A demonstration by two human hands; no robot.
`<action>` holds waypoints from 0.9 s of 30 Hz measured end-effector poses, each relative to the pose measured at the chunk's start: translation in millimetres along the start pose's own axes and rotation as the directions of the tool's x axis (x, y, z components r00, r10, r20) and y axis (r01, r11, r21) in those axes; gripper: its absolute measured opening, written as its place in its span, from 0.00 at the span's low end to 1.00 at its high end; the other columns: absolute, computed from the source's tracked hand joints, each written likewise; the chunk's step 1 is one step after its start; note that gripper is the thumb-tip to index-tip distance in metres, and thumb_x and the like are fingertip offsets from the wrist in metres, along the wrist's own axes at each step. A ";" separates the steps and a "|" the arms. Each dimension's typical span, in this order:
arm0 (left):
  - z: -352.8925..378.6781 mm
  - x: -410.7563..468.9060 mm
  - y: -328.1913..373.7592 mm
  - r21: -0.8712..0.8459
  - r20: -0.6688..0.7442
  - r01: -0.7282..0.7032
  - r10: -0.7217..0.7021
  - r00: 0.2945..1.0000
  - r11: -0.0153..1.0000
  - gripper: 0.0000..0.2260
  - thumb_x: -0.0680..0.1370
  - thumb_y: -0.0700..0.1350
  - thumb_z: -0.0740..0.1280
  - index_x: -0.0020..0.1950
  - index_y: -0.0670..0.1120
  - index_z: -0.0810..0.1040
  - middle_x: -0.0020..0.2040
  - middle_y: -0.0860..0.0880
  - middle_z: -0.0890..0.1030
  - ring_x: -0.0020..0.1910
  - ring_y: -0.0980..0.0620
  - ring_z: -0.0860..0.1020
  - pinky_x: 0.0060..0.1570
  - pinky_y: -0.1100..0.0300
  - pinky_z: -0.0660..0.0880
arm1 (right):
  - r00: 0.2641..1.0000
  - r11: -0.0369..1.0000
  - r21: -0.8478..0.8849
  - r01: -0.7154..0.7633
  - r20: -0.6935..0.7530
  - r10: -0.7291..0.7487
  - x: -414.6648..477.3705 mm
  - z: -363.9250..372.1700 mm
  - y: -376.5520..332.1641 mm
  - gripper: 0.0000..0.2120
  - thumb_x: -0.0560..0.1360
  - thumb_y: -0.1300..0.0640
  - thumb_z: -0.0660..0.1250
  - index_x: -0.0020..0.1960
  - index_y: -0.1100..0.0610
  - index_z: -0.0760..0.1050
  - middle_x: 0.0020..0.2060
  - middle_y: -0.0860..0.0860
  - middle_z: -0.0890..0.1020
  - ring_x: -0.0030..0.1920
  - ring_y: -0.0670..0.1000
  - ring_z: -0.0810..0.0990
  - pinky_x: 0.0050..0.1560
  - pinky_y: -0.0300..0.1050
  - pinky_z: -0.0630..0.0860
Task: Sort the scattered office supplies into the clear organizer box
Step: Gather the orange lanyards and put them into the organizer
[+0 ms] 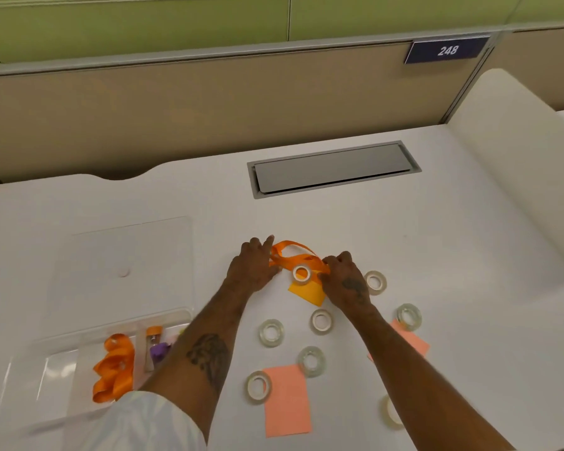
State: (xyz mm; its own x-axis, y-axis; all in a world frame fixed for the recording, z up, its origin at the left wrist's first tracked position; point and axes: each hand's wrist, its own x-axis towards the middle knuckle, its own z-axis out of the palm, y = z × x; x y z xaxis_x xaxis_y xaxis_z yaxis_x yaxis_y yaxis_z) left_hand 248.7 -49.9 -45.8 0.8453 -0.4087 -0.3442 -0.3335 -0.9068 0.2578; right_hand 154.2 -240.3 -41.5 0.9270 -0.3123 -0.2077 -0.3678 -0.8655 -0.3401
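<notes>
Two bare hands grasp a loose orange fabric ribbon [293, 252] on the white desk [437, 255], right of the clear plastic organizer box [56, 362]. The left hand [253, 266] pinches its left loop. The right hand [344, 278] clutches its right end with curled fingers, fingertips hidden. A clear tape roll [302, 274] rests on the ribbon. Inside the box lies a second orange ribbon [114, 366], with blurred items beside it partly hidden behind the left forearm [202, 346].

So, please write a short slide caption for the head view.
Left hand and right hand hold an orange ribbon among scattered tape rolls, beside the clear organizer box.
</notes>
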 end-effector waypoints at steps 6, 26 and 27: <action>-5.2 -1.9 2.7 -0.072 -0.126 0.031 -0.040 0.991 0.997 0.10 0.79 0.44 0.62 0.59 0.44 0.75 0.56 0.43 0.73 0.53 0.41 0.76 0.46 0.51 0.73 | 0.995 0.996 0.064 0.065 -0.080 -0.060 7.6 -9.7 -0.3 0.10 0.77 0.59 0.62 0.54 0.60 0.79 0.53 0.58 0.75 0.49 0.59 0.78 0.48 0.49 0.76; -68.5 -68.2 27.4 -0.606 -0.186 -0.147 0.040 0.982 0.782 0.41 0.69 0.47 0.78 0.76 0.50 0.60 0.73 0.49 0.69 0.69 0.48 0.69 0.62 0.57 0.68 | 0.925 0.920 0.171 0.353 -0.208 -0.317 -11.2 -121.2 -105.0 0.11 0.79 0.61 0.63 0.58 0.60 0.80 0.55 0.57 0.80 0.52 0.54 0.79 0.52 0.39 0.73; -73.5 -73.3 31.9 -0.629 -0.217 -0.195 0.070 0.974 0.753 0.41 0.68 0.49 0.78 0.75 0.50 0.60 0.72 0.50 0.70 0.69 0.49 0.69 0.61 0.59 0.67 | 0.916 0.912 0.158 0.380 -0.204 -0.346 -14.2 -126.6 -113.9 0.11 0.79 0.61 0.63 0.57 0.59 0.80 0.54 0.57 0.80 0.51 0.53 0.79 0.50 0.38 0.72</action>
State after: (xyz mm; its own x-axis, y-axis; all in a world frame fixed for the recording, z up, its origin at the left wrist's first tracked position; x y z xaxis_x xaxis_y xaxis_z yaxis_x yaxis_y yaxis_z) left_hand 206.8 -41.3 54.0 0.8901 -0.4394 -0.1211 -0.1528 -0.5381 0.8289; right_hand 192.2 -186.8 116.2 0.9912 -0.0665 0.1144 0.0049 -0.8455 -0.5340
